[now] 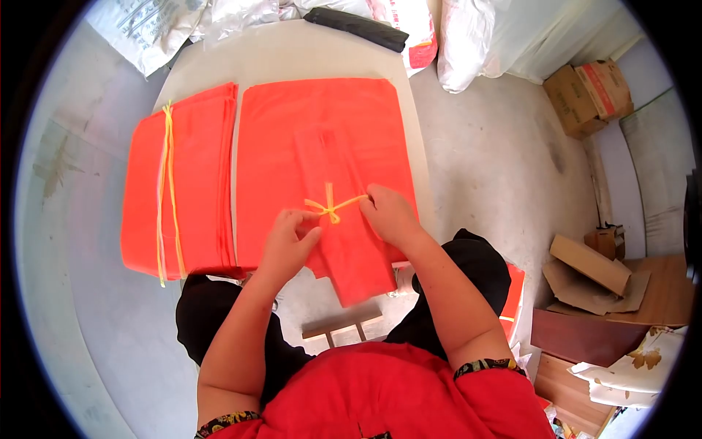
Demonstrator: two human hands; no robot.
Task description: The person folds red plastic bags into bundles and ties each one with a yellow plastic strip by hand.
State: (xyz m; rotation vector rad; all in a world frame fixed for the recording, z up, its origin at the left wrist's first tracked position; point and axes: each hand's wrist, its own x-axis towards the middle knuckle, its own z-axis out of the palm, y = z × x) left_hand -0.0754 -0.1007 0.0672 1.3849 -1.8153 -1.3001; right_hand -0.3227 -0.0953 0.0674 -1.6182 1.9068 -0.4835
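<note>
- Head view, the work: a folded red bundle (pixel 360 271) lies on a wide red stack (pixel 274 157), its near end jutting past the stack towards the lap; a yellow ribbon (pixel 333 214) is knotted around its middle.
- Right hand (pixel 389 214): thumb and forefinger pinch one end of the ribbon, drawn out sideways from the knot.
- Left hand (pixel 291 238): just beside the knot, thumb and forefinger a little apart; I cannot tell whether the fingertips grip the ribbon.
- Left of the wide stack, a second red stack (pixel 197 175) has loose yellow strands (pixel 170 183) lying across it; both stacks rest on the pale table (pixel 285 51).
- Containers: a white sack (pixel 466 40) stands beyond the table's far right corner, contents hidden.
- Two cardboard boxes (pixel 574 102) sit together against the far right wall; their insides cannot be seen.
- Nearer, flattened-looking cardboard (pixel 596 282) with spread flaps lies on a wooden cabinet (pixel 662 293).
</note>
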